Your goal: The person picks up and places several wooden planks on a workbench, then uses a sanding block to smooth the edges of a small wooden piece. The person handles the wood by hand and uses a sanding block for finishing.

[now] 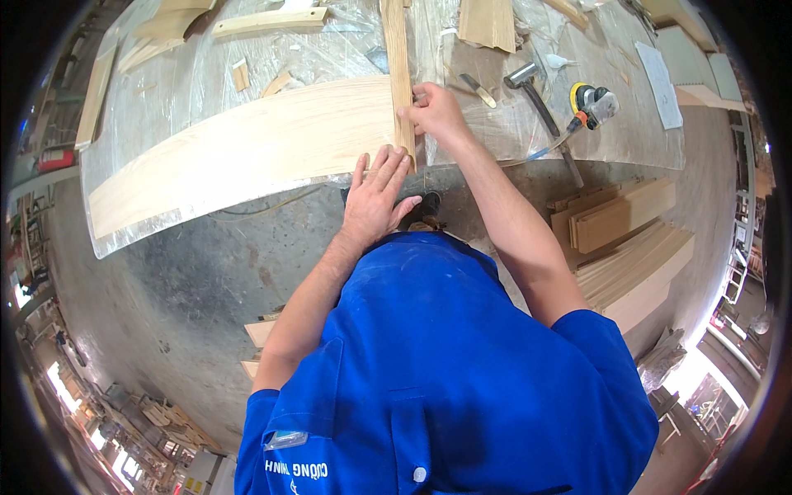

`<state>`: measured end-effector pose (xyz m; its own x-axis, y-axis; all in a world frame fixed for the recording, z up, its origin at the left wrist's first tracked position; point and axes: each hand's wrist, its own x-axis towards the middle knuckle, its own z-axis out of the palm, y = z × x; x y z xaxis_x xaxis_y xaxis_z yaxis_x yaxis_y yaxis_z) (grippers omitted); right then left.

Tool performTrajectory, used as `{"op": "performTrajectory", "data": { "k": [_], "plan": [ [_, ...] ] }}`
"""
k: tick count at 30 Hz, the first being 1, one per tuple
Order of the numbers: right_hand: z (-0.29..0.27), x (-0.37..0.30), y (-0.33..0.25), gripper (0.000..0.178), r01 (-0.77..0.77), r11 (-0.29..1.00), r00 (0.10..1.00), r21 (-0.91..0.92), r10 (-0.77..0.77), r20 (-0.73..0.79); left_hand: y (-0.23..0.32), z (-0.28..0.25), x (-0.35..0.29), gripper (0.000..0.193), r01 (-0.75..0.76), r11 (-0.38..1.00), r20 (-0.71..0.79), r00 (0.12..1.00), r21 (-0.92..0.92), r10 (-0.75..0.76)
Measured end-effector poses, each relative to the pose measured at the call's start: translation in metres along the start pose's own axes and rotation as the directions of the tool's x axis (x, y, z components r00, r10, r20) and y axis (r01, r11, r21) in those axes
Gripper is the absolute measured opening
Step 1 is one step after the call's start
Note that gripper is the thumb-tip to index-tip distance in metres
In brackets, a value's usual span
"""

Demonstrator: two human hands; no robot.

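Observation:
A long pale wooden panel (247,148) lies flat on the plastic-covered table. Across its right end stands a narrow wooden strip (399,74), running from the near edge toward the far side. My left hand (375,198) rests at the panel's near right corner, fingers stretched out, the fingertips touching the near end of the strip. From the right, my right hand (437,115) pinches the strip a little farther up, its fingers bent against the side. The underside of the joint between strip and panel is hidden.
Right of my hands lie a putty knife (478,91), a hammer (540,103) and a yellow-rimmed sander (590,106) with a blue hose. A white paper sheet (658,85) is beyond them. Stacked boards (635,256) stand on the floor at the right. Wood offcuts (270,22) lie at the back.

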<state>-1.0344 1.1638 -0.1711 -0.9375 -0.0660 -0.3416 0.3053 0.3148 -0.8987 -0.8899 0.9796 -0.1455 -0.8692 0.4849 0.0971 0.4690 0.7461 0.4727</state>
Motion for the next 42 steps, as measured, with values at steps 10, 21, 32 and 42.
{"op": "performTrajectory", "data": {
  "k": [10, 21, 32, 42],
  "plan": [
    [0.005, -0.019, -0.010, 0.056, 0.079, 0.939, 0.994, -0.335, -0.097, -0.039, -0.007, 0.004, 0.003, 0.063, 0.040, 0.996, -0.071, 0.996, -0.086, -0.046],
    [-0.003, -0.025, -0.011, 0.042, -0.072, 0.986, 0.996, -0.149, 0.078, 0.033, -0.007, 0.003, 0.004, 0.056, 0.010, 1.000, -0.073, 0.997, -0.006, -0.010],
    [0.000, -0.025, -0.004, 0.041, -0.061, 0.990, 0.998, -0.126, 0.062, 0.007, -0.011, -0.001, 0.002, 0.060, -0.037, 0.999, -0.035, 0.999, -0.027, 0.036],
    [0.001, -0.008, -0.013, 0.039, -0.090, 0.988, 0.995, -0.123, 0.093, 0.024, -0.017, 0.006, 0.003, 0.059, -0.019, 0.998, -0.064, 0.998, -0.063, 0.015]
  ]
}}
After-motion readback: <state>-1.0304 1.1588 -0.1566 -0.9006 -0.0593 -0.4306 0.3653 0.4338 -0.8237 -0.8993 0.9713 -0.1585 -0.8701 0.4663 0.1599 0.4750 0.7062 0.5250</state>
